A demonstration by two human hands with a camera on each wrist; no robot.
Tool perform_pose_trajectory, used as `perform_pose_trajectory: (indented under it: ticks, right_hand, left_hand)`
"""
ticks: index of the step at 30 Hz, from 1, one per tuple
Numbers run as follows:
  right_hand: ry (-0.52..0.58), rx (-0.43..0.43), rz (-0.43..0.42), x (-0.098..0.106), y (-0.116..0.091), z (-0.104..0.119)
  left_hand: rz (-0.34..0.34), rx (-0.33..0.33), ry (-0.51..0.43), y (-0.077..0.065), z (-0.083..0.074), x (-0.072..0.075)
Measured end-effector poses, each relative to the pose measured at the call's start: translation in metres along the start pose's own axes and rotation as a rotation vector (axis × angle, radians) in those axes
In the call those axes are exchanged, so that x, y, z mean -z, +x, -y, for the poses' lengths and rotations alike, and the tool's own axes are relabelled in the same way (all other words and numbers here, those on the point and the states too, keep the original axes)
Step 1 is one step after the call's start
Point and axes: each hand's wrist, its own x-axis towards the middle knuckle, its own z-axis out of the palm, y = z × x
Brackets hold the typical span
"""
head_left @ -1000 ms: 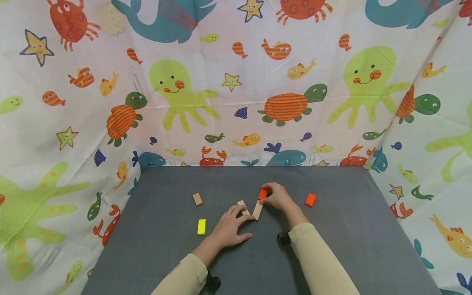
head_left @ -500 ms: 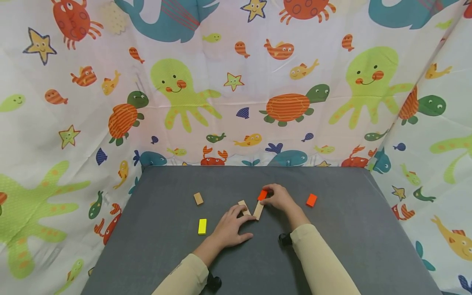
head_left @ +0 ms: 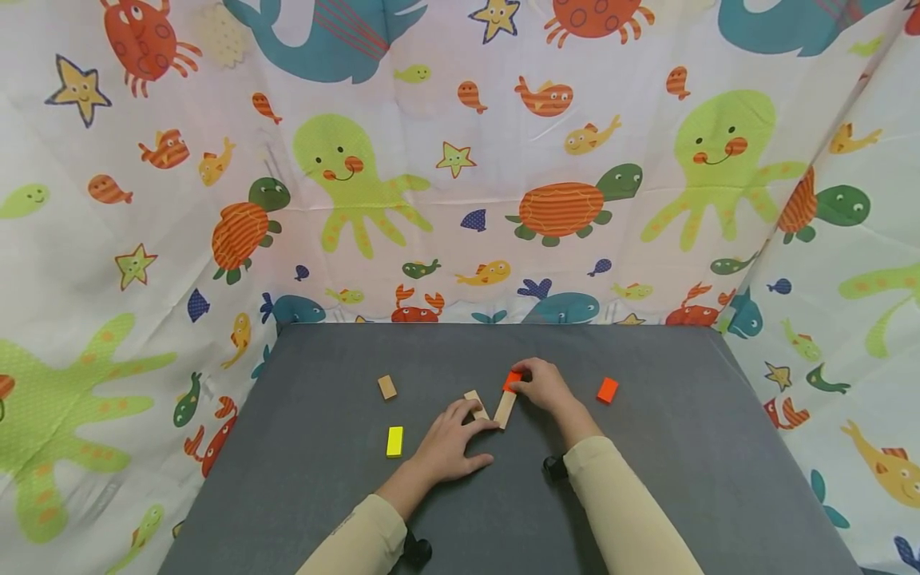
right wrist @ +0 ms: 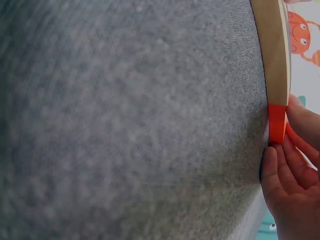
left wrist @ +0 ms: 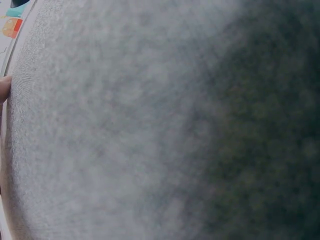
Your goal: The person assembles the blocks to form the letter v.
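Note:
Two long plain wooden blocks meet at their near ends in a V at the middle of the table. My left hand (head_left: 447,446) lies over the left wooden block (head_left: 474,402), fingers loosely extended, a fingertip by the joint of the V. At the far end of the right wooden block (head_left: 505,409), my right hand (head_left: 545,385) pinches an orange-red block (head_left: 513,379) between thumb and fingers. In the right wrist view that orange-red block (right wrist: 276,122) sits end to end with the wooden one. The left wrist view shows mostly blurred tabletop and a fingertip.
On the grey table (head_left: 323,495), a short plain wooden block (head_left: 387,387) and a yellow block (head_left: 394,442) lie to the left. Another orange-red block (head_left: 607,390) lies to the right. A curtain (head_left: 460,184) printed with sea animals hangs behind and beside the table.
My right thumb has shifted slightly, from the joint onto the orange-red block. My left hand and the loose blocks have stayed in place; the head view moved a little.

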Motion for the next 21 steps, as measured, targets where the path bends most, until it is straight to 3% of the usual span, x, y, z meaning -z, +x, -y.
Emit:
perform_pose_trajectory:
  ticks: [21]
  right_hand:
    - [0.074,0.009,-0.040,0.0087,-0.0021,-0.0074]
  left_hand:
    - [-0.006,-0.013,-0.023,0.0002,0.0010,-0.0012]
